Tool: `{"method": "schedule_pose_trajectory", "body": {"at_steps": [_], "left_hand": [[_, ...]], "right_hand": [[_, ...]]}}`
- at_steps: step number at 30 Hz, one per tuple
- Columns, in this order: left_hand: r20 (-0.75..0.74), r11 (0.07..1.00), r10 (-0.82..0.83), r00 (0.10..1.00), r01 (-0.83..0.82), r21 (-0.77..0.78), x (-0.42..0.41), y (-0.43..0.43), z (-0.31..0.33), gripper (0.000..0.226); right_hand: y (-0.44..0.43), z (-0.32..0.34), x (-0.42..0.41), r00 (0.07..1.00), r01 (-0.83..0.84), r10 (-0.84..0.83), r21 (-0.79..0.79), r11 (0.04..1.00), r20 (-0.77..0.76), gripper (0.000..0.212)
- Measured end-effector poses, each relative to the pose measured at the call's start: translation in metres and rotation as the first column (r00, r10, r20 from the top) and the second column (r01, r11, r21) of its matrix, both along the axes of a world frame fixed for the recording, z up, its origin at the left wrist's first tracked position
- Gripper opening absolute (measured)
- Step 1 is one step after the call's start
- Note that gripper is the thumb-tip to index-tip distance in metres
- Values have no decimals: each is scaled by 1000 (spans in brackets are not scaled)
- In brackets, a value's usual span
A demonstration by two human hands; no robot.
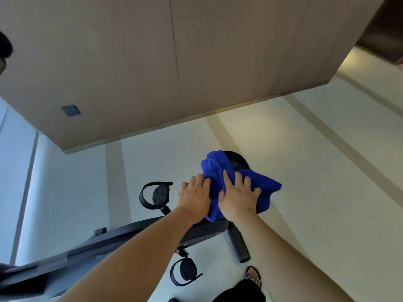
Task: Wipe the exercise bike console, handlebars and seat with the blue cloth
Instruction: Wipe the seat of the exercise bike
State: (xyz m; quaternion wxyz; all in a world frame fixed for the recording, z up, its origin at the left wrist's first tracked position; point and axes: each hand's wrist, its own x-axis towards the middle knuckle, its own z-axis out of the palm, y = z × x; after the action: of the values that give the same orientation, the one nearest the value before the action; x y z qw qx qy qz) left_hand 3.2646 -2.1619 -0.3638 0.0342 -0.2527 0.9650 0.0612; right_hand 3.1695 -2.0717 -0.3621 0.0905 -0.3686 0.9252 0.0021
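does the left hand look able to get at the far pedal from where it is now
Probably yes. The left hand lies flat at the edge of the cloth, holding nothing, and nothing stands between it and the far pedal, though it sits lower.

no readable text, labels or numbers, none on any surface

open floor [305, 171] right, pedal [160, 194] left

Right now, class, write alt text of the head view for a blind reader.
A right hand presses a blue cloth onto the seat of an exercise bike, seen from above; the left hand rests at the cloth's edge.
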Motion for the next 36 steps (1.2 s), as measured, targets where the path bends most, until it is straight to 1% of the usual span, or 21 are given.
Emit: {"method": "schedule_pose_trajectory", "body": {"at_steps": [2,4,6,8,11,13,16,22,24,28,32,34,36], "left_hand": [[-24,999,-15,1000,17,43,8,-1,2,38],[-68,998,-29,997,33,57,11,-3,4,38],[-130,997,-30,991,39,68,11,-5,4,40],[-187,994,-21,982,41,103,8,-6,2,48],[-182,981,-15,983,50,186,0,-5,-3,56],[-132,972,-33,991,62,226,-7,-5,-9,55],[-76,973,-49,996,65,222,-19,-6,-17,55],[-85,989,24,996,-12,146,-44,-4,-29,57],[-93,988,64,994,-50,147,-54,-4,-31,59],[-121,967,140,983,-110,229,-79,-11,-32,57],[-123,952,173,977,-134,275,-89,-15,-30,56],[-99,932,229,968,-188,310,-98,-19,-27,55],[-31,891,316,948,-285,353,-111,-28,-21,54]], "right_hand": [[4,1,14,995,89,-83,-106,990,58,58],[7,2,23,975,209,-181,-268,941,126,53],[8,1,22,962,274,-253,-380,884,104,50],[3,0,13,951,306,-296,-378,874,86,51],[-4,-8,5,944,331,-316,-266,905,98,54],[-4,-16,5,952,304,-299,-213,928,57,56],[-2,-22,-4,961,272,-276,-218,937,16,54],[-3,-25,-42,985,168,-172,-231,958,1,51],[-5,-26,-53,991,132,-133,-233,964,9,51],[-18,-24,-82,997,28,-10,-242,970,76,52],[-28,-24,-95,991,-17,48,-247,969,122,50],[-42,-22,-106,989,-67,97,-238,969,116,47],[-62,-18,-122,980,-134,162,-219,967,117,42]]}}
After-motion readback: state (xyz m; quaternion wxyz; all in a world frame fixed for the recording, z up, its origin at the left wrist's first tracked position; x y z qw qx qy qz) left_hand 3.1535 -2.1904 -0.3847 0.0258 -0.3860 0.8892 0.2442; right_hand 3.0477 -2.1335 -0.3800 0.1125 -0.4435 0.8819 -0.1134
